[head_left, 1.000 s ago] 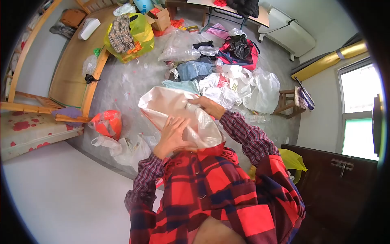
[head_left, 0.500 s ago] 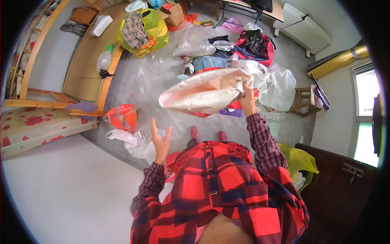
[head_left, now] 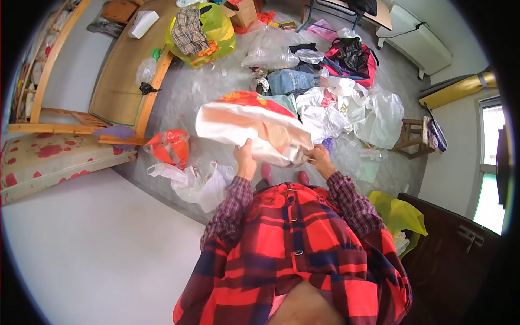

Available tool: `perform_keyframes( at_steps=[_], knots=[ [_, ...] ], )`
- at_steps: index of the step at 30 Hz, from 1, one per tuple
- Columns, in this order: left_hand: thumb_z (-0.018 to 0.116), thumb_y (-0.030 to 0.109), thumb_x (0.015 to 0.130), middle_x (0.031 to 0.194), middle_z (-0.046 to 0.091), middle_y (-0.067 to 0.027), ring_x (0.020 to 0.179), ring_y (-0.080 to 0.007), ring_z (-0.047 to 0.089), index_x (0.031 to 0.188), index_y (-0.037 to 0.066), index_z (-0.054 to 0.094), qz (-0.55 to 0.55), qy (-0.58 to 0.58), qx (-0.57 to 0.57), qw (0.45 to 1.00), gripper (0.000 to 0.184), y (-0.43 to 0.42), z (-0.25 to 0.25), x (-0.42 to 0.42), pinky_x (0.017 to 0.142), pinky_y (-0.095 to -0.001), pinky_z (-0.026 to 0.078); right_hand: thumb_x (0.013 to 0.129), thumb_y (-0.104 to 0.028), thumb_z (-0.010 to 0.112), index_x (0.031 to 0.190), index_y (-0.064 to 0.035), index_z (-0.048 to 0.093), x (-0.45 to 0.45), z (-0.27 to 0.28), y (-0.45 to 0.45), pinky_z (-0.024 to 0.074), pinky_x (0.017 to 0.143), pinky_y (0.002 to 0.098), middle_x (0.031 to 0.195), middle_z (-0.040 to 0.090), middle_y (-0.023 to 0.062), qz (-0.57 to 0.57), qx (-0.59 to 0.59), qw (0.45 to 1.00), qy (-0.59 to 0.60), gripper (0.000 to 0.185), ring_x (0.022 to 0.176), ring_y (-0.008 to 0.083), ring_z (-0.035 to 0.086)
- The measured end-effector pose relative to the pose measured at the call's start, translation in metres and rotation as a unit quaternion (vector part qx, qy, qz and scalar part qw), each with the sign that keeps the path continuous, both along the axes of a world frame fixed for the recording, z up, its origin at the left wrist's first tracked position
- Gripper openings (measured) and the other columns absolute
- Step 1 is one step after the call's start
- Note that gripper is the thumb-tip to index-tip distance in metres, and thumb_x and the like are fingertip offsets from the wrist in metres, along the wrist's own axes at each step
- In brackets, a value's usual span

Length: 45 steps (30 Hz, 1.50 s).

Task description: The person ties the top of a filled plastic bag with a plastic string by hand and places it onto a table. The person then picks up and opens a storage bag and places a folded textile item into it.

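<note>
A large bag (head_left: 225, 123), red with yellow print outside and pale inside, hangs in front of me with its mouth gaping toward me. My left hand (head_left: 245, 160) is closed on the near rim, fingertips partly hidden by the material. At the rim's right corner, the fingers of my right hand (head_left: 321, 162) pinch the crumpled edge. Behind the bag, white plastic bags (head_left: 323, 114) and folded jeans (head_left: 290, 81) lie on the floor.
Left of me are a red plastic bag (head_left: 169, 149), white carrier bags (head_left: 208, 187) and a wooden bed frame (head_left: 154, 92). A stuffed yellow bag (head_left: 219, 40) stands farther back. On the right are a wooden stool (head_left: 411, 135) and a dark door (head_left: 441, 260).
My left hand, spread and apart from the bag before, has come up and taken its near rim. The bag has swung left and its mouth has turned toward me.
</note>
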State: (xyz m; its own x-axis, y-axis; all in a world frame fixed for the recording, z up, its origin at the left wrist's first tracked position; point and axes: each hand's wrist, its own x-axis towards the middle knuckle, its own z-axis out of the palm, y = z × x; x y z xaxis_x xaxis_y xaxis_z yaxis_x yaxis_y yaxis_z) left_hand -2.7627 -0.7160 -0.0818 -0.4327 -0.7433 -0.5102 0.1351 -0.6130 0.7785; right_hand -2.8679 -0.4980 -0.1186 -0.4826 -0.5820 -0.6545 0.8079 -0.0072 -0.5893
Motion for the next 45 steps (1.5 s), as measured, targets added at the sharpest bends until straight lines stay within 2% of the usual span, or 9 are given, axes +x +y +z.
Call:
perform_keyframes(
  at_steps=[2, 5, 11, 21, 24, 31, 35, 38, 45],
  knots=[
    [0.054, 0.003, 0.076, 0.095, 0.054, -0.0086, 0.083, -0.0190, 0.054, 0.103, -0.004, 0.049, -0.025, -0.019, -0.069, 0.997, 0.029, -0.005, 0.007, 0.010, 0.072, -0.0297, 0.043, 0.063, -0.026, 0.069, 0.119, -0.0063, 0.039, -0.002, 0.012, 0.003, 0.0382, 0.086, 0.0372, 0.111, 0.049, 0.0141, 0.098, 0.311, 0.887, 0.326, 0.066, 0.104, 0.0255, 0.047],
    [0.057, 0.008, 0.076, 0.096, 0.055, -0.0088, 0.084, -0.0164, 0.053, 0.102, -0.005, 0.052, -0.075, -0.065, -0.185, 0.978, 0.030, -0.014, 0.013, 0.022, 0.074, -0.0281, 0.041, 0.055, -0.030, 0.074, 0.120, -0.0045, 0.037, 0.008, 0.074, -0.027, 0.0401, 0.082, 0.0370, 0.114, 0.045, 0.0204, 0.032, 0.299, 0.708, 0.639, 0.079, 0.101, 0.0298, 0.047],
    [0.062, 0.007, 0.072, 0.090, 0.058, -0.0067, 0.080, -0.0127, 0.053, 0.094, -0.005, 0.057, -0.195, -0.120, -0.308, 0.923, 0.025, -0.035, 0.052, 0.056, 0.070, -0.0263, 0.042, 0.055, -0.029, 0.073, 0.123, -0.0119, 0.038, 0.004, 0.069, -0.097, 0.0388, 0.084, 0.0351, 0.114, 0.047, 0.0183, 0.067, 0.372, 0.670, 0.639, 0.079, 0.106, 0.0304, 0.046],
    [0.066, 0.010, 0.068, 0.108, 0.051, -0.0078, 0.097, -0.0158, 0.050, 0.122, -0.001, 0.035, -0.603, -0.172, -0.046, 0.778, 0.063, -0.114, 0.123, 0.138, 0.084, -0.0267, 0.039, 0.062, -0.023, 0.063, 0.066, -0.0093, 0.066, -0.075, -0.033, -0.055, 0.0463, 0.061, 0.0419, 0.067, 0.060, 0.0175, 0.120, 0.436, 0.725, 0.519, 0.015, 0.067, 0.0335, 0.059],
    [0.058, 0.011, 0.074, 0.099, 0.055, -0.0044, 0.090, -0.0132, 0.053, 0.112, 0.000, 0.046, -0.398, -0.052, -0.021, 0.915, 0.041, -0.134, 0.090, 0.155, 0.079, -0.0258, 0.041, 0.057, -0.018, 0.067, 0.089, -0.0112, 0.062, -0.059, -0.016, -0.073, 0.0459, 0.065, 0.0392, 0.082, 0.060, 0.0176, 0.113, 0.432, 0.691, 0.569, 0.033, 0.077, 0.0336, 0.058],
    [0.062, 0.010, 0.071, 0.097, 0.056, -0.0046, 0.088, -0.0123, 0.053, 0.108, -0.002, 0.049, -0.327, -0.058, -0.071, 0.941, 0.041, -0.165, 0.105, 0.122, 0.077, -0.0252, 0.041, 0.055, -0.016, 0.072, 0.130, -0.0211, 0.026, 0.005, 0.125, -0.166, 0.0264, 0.092, 0.0541, 0.128, 0.033, 0.0135, 0.231, 0.165, 0.539, 0.793, 0.089, 0.117, 0.0283, 0.035],
    [0.068, 0.011, 0.066, 0.088, 0.058, -0.0042, 0.081, -0.0123, 0.055, 0.098, -0.004, 0.055, -0.330, -0.104, -0.146, 0.927, 0.037, -0.194, 0.139, 0.120, 0.073, -0.0251, 0.043, 0.061, -0.025, 0.068, 0.128, -0.0147, 0.032, 0.007, 0.083, -0.211, 0.0262, 0.096, 0.0424, 0.119, 0.043, 0.0159, 0.402, 0.095, 0.644, 0.644, 0.076, 0.115, 0.0308, 0.037],
    [0.073, 0.015, 0.060, 0.071, 0.060, -0.0048, 0.068, -0.0117, 0.055, 0.078, -0.001, 0.062, -0.394, -0.289, -0.479, 0.729, 0.027, -0.260, 0.149, 0.136, 0.061, -0.0261, 0.044, 0.067, -0.033, 0.064, 0.122, -0.0053, 0.039, 0.015, 0.079, -0.220, 0.0320, 0.090, 0.0370, 0.113, 0.049, 0.0164, 0.541, 0.028, 0.713, 0.446, 0.067, 0.107, 0.0296, 0.044],
    [0.068, 0.020, 0.069, 0.123, 0.040, -0.0159, 0.109, -0.0197, 0.042, 0.124, 0.003, 0.036, 0.021, -0.185, -0.340, 0.922, 0.066, -0.220, 0.138, 0.118, 0.088, -0.0291, 0.036, 0.073, -0.044, 0.060, 0.096, 0.0060, 0.056, 0.003, 0.068, -0.270, 0.0412, 0.065, 0.0287, 0.084, 0.057, 0.0061, 0.387, -0.059, 0.888, 0.239, 0.055, 0.075, 0.0130, 0.051]
  ],
)
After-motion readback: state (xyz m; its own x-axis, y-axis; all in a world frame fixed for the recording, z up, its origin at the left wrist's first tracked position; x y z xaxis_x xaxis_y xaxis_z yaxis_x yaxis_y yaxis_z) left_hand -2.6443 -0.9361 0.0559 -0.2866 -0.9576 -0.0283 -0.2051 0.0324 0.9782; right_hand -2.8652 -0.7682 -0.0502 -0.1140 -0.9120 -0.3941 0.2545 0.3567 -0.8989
